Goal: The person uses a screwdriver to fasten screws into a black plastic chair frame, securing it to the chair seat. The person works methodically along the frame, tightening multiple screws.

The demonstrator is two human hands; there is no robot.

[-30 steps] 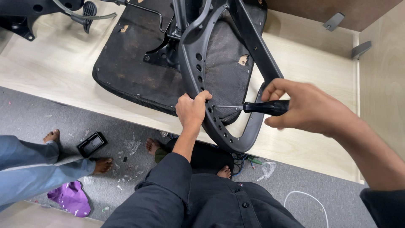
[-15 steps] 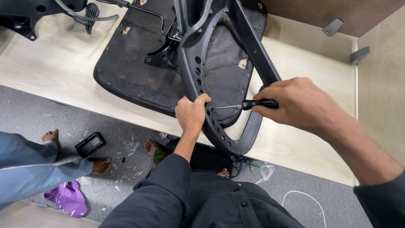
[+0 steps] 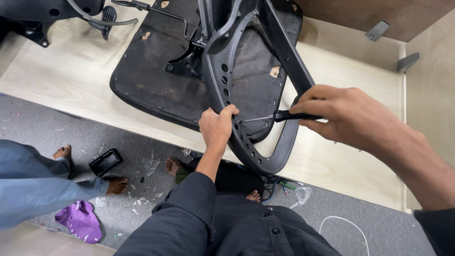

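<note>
Right, head view, looking straight down: my right hand is closed around the black handle of a screwdriver, and the tool lies nearly level, its long axis running right to left, the thin metal shaft pointing left at the perforated rail of the grey plastic chair frame. The tip sits right at that rail, just beside my left hand, which is clenched around the rail itself, fingers wrapped over its edge. The frame is a long loop; its long axis runs from the top of the picture down toward me, with the rounded end hanging past the edge of the pale wooden board. The screwdriver crosses the open middle of that loop, so nothing blocks the shaft.

Under the frame lies the upturned black seat pan, flat on the board, with torn patches in its fabric and a metal mechanism near its centre. Top left, another black chair part rests on the board. Down on the grey floor I see another person's bare feet and blue trouser leg, a small black tray-like piece between those feet, a purple scrap and a white cable loop.
</note>
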